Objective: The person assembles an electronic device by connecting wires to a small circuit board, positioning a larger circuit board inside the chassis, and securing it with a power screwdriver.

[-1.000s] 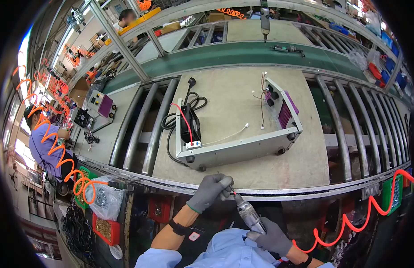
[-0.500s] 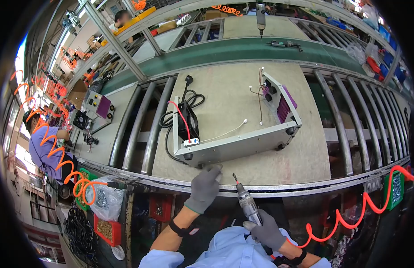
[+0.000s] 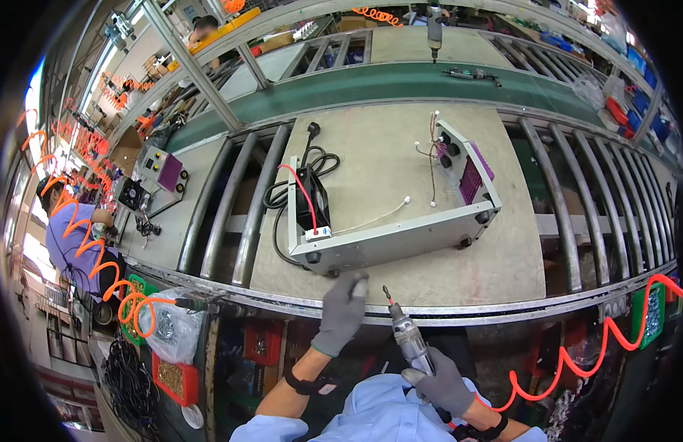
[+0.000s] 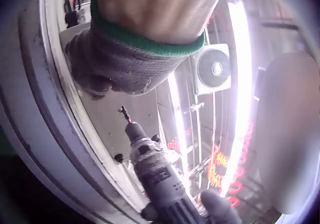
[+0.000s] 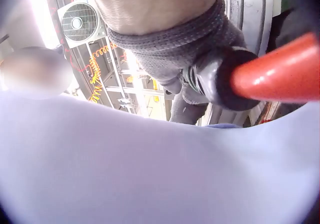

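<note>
My gloved right hand (image 3: 446, 383) grips a pneumatic screwdriver (image 3: 410, 342), its bit tilted up toward the bench edge. A small screw-like piece (image 4: 120, 109) shows at the bit's tip in the left wrist view. Up and left of the bit, my gloved left hand (image 3: 341, 313) is over the near edge of the board, just below the metal chassis (image 3: 400, 247). Its fingers (image 4: 95, 86) look bent in the left wrist view; I cannot tell whether they hold anything. The chassis carries a black fan (image 3: 321, 202), a red wire (image 3: 303, 191) and a purple grille (image 3: 472, 180).
The chassis stands on a pale board (image 3: 378, 140) between steel rollers (image 3: 566, 206). A black power cord (image 3: 323, 166) lies behind the fan. The screwdriver's orange coiled hose (image 3: 566, 376) runs right. Left are a red parts bin (image 3: 173, 377) and another unit (image 3: 163, 173).
My left hand has left the screwdriver bit and moved up and left toward the chassis. The screwdriver now points more upright, its bit uncovered, still in my right hand.
</note>
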The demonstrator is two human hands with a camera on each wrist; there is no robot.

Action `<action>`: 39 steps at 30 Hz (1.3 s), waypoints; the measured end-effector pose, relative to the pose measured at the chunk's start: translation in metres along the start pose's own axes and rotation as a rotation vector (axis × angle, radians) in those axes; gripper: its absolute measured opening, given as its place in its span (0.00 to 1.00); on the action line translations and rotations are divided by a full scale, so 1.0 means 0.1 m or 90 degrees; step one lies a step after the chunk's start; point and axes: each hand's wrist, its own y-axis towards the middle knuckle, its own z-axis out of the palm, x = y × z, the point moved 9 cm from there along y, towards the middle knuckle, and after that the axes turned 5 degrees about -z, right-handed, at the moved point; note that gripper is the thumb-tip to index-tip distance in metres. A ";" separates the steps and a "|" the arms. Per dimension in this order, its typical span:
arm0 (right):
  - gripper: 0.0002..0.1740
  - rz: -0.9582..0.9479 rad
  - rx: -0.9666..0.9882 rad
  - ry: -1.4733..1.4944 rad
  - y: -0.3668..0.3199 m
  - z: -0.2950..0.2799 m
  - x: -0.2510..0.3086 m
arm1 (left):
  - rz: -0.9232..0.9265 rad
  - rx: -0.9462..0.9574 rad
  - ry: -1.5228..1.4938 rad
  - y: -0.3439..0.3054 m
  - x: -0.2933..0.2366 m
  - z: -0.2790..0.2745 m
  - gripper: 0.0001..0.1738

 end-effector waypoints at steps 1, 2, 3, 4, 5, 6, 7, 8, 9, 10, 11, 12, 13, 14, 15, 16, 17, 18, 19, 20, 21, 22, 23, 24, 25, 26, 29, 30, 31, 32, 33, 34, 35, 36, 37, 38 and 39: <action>0.28 0.006 0.001 0.001 -0.02 0.00 0.05 | -0.185 0.117 -0.104 -0.06 0.06 0.11 0.15; 0.26 0.009 0.007 -0.003 -0.03 0.02 0.10 | -0.369 0.235 -0.209 -0.20 0.16 0.28 0.17; 0.24 0.010 0.012 -0.007 -0.04 0.03 0.15 | -0.395 0.262 -0.316 -0.24 0.18 0.36 0.19; 0.22 0.012 0.016 -0.011 -0.04 0.04 0.17 | -0.418 0.290 -0.424 -0.29 0.21 0.45 0.21; 0.24 0.013 0.013 -0.020 -0.03 0.04 0.15 | -0.440 0.319 -0.531 -0.32 0.20 0.53 0.22; 0.27 0.015 0.008 -0.028 -0.03 0.03 0.10 | -0.426 0.334 -0.593 -0.32 0.18 0.54 0.23; 0.29 0.018 0.004 -0.036 -0.04 0.02 0.06 | -0.428 0.341 -0.621 -0.32 0.19 0.55 0.23; 0.29 0.016 0.003 -0.047 -0.04 0.02 0.05 | -0.429 0.348 -0.649 -0.31 0.22 0.56 0.22; 0.29 0.014 0.004 -0.057 -0.04 0.01 0.03 | -0.430 0.353 -0.677 -0.30 0.24 0.57 0.22; 0.29 0.012 0.005 -0.067 -0.04 0.01 0.02 | -0.417 0.352 -0.694 -0.30 0.23 0.57 0.22; 0.29 0.006 0.005 -0.071 -0.04 0.01 0.01 | -0.404 0.352 -0.710 -0.29 0.22 0.56 0.22; 0.30 0.000 0.004 -0.076 -0.04 0.01 0.01 | -0.391 0.352 -0.726 -0.28 0.21 0.56 0.21; 0.30 -0.005 0.003 -0.080 -0.04 0.01 0.01 | -0.392 0.353 -0.726 -0.28 0.20 0.54 0.21; 0.30 -0.007 0.003 -0.076 -0.05 0.01 0.01 | -0.392 0.354 -0.726 -0.27 0.19 0.53 0.21; 0.30 -0.008 0.003 -0.073 -0.05 0.01 0.02 | -0.393 0.354 -0.727 -0.26 0.19 0.51 0.21; 0.30 -0.010 0.003 -0.069 -0.05 0.01 0.03 | -0.392 0.356 -0.733 -0.26 0.21 0.51 0.21; 0.30 -0.011 0.006 -0.069 -0.05 0.01 0.02 | -0.391 0.357 -0.739 -0.26 0.25 0.52 0.21; 0.31 -0.011 0.008 -0.069 -0.04 0.01 0.02 | -0.390 0.357 -0.745 -0.26 0.27 0.52 0.21; 0.31 -0.011 0.011 -0.070 -0.04 0.01 0.02 | -0.405 0.331 -0.735 -0.25 0.28 0.50 0.21; 0.31 -0.001 0.013 -0.066 -0.05 0.02 0.02 | -0.419 0.304 -0.724 -0.25 0.25 0.48 0.21; 0.31 0.008 0.014 -0.062 -0.06 0.01 0.04 | -0.433 0.278 -0.713 -0.25 0.25 0.46 0.20; 0.32 0.018 0.015 -0.058 -0.06 0.02 0.04 | -0.426 0.290 -0.719 -0.25 0.25 0.47 0.20; 0.32 0.006 0.013 -0.070 -0.06 0.01 0.03 | -0.418 0.301 -0.726 -0.25 0.25 0.47 0.20; 0.32 -0.007 0.011 -0.081 -0.04 0.01 0.00 | -0.410 0.312 -0.732 -0.25 0.25 0.48 0.20; 0.32 -0.018 0.008 -0.093 -0.03 0.00 0.00 | -0.404 0.325 -0.732 -0.25 0.27 0.49 0.20; 0.32 -0.020 0.013 -0.098 -0.04 0.01 0.01 | -0.397 0.338 -0.733 -0.25 0.29 0.51 0.20; 0.32 -0.032 0.032 -0.110 -0.03 0.03 0.04 | -0.377 0.368 -0.709 -0.25 0.25 0.49 0.20; 0.32 -0.042 0.041 -0.110 -0.03 0.03 0.03 | -0.371 0.377 -0.697 -0.25 0.24 0.48 0.21; 0.31 -0.052 0.050 -0.109 -0.02 0.04 0.07 | -0.362 0.379 -0.694 -0.25 0.24 0.47 0.21; 0.30 -0.008 0.077 -0.058 -0.04 0.07 0.07 | -0.353 0.380 -0.690 -0.24 0.26 0.47 0.21; 0.29 0.035 0.105 -0.007 -0.08 0.08 0.10 | -0.345 0.381 -0.687 -0.24 0.26 0.45 0.21; 0.28 0.078 0.132 0.044 -0.11 0.11 0.12 | -0.343 0.383 -0.677 -0.23 0.26 0.43 0.20; 0.27 0.094 0.141 0.055 -0.12 0.11 0.12 | -0.341 0.385 -0.668 -0.24 0.26 0.41 0.20; 0.27 0.111 0.149 0.067 -0.12 0.12 0.10 | -0.339 0.387 -0.658 -0.24 0.26 0.41 0.19; 0.26 0.128 0.157 0.079 -0.13 0.13 0.09 | -0.333 0.370 -0.628 -0.23 0.31 0.40 0.18; 0.26 0.115 0.143 0.072 -0.13 0.12 0.10 | -0.328 0.352 -0.598 -0.23 0.37 0.39 0.18; 0.26 0.102 0.130 0.065 -0.12 0.12 0.11 | -0.322 0.334 -0.568 -0.23 0.42 0.38 0.17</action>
